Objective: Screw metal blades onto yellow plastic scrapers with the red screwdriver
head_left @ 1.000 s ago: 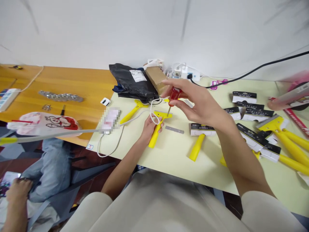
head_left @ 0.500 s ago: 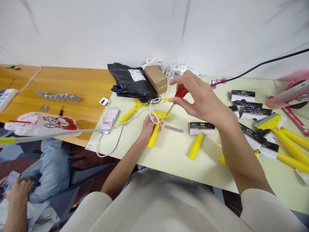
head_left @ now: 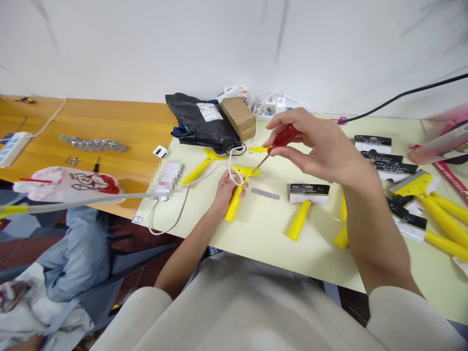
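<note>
My left hand (head_left: 224, 193) is closed around a yellow scraper (head_left: 232, 208), its wide head pointing away from me. In my right hand (head_left: 312, 141) is a screwdriver with a red handle (head_left: 287, 136). The shaft slants down to the left, and its tip meets the right part of the scraper head. A flat grey metal blade (head_left: 265, 194) lies on the table just right of that scraper. Further right lies another yellow scraper (head_left: 300, 220) with a black and white card sleeve (head_left: 309, 193) over its head.
Yellow scrapers (head_left: 444, 214) and card sleeves (head_left: 373, 144) crowd the right side. At the back lie a black plastic parcel (head_left: 203, 124) and a brown box (head_left: 238, 118). A white cable (head_left: 201, 179) crosses the left side. A seated person's leg (head_left: 86, 253) shows lower left.
My right hand has shifted slightly right and down, so the screwdriver now leans more to the right. Its tip stays at the scraper head. My left hand keeps its hold.
</note>
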The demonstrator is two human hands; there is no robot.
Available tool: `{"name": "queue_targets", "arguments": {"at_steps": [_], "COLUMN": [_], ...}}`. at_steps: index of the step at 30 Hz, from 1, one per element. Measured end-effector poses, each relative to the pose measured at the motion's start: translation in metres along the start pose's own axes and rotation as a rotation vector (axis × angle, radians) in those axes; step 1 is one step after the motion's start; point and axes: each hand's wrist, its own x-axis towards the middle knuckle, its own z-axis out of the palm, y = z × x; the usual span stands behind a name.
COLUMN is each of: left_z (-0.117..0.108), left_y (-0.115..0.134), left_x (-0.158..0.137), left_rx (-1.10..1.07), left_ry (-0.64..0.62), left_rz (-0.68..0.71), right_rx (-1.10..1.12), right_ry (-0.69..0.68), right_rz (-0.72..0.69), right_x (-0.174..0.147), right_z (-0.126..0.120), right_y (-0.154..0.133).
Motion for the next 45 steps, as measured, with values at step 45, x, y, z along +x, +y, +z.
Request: {"name": "queue_targets", "arguments": {"at_steps": [45], "left_z": [0.001], "left_y": [0.000], "left_x": [-0.001], "left_rx": [0.008], "left_ry": [0.032], "left_rz": [0.007], "right_rx": [-0.168], "right_ry": [0.078], "right_rz": [0.059], "right_x": [-0.004], "right_z": [-0.005], "right_y": [0.012]}}
